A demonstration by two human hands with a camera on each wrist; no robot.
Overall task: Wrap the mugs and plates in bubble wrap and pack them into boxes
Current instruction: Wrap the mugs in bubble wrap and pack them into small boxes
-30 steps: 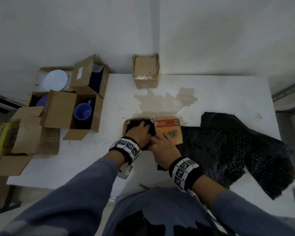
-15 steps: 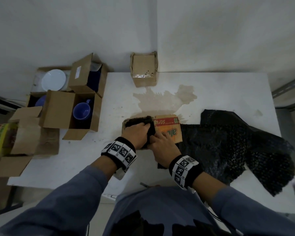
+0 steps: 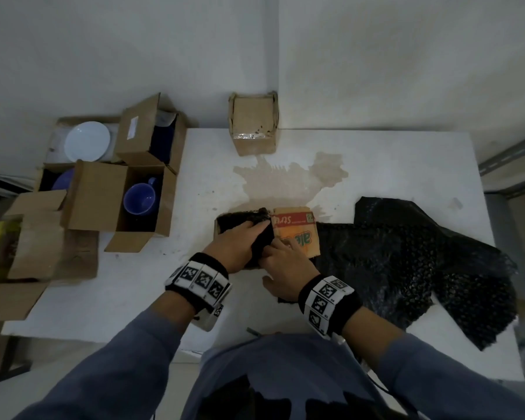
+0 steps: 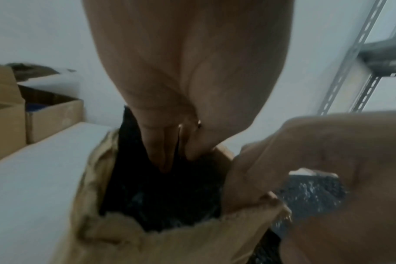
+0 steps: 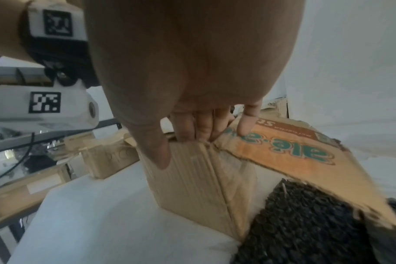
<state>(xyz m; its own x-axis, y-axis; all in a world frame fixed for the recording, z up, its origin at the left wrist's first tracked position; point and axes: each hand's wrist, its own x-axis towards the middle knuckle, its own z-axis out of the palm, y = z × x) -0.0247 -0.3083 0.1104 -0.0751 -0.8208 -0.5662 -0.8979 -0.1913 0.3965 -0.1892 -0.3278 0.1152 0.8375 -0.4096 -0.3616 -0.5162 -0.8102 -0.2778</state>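
Note:
A small cardboard box [image 3: 297, 237] with an orange printed flap stands mid-table. Inside it sits a bundle wrapped in black bubble wrap [image 3: 240, 219]; what is wrapped is hidden. My left hand [image 3: 249, 234] lies on the bundle, and in the left wrist view its straight fingers [image 4: 161, 157] press down into the black wrap [image 4: 165, 196] inside the torn box rim [image 4: 115, 230]. My right hand [image 3: 281, 253] grips the box's near wall [image 5: 192, 178], thumb outside and fingers [image 5: 185, 128] over the rim, with one fingertip on the flap [image 5: 283, 148].
A loose black bubble wrap sheet [image 3: 406, 262] spreads right of the box. Left of the table are open cartons with a blue mug [image 3: 140, 198] and a white plate [image 3: 87, 140]. A closed box [image 3: 253, 128] stands at the back edge, beside a brown stain [image 3: 285, 180]. Metal shelving [image 3: 509, 165] stands right.
My left wrist has drawn back and left a little while its fingers stay on the bundle. The right hand stays on the box rim.

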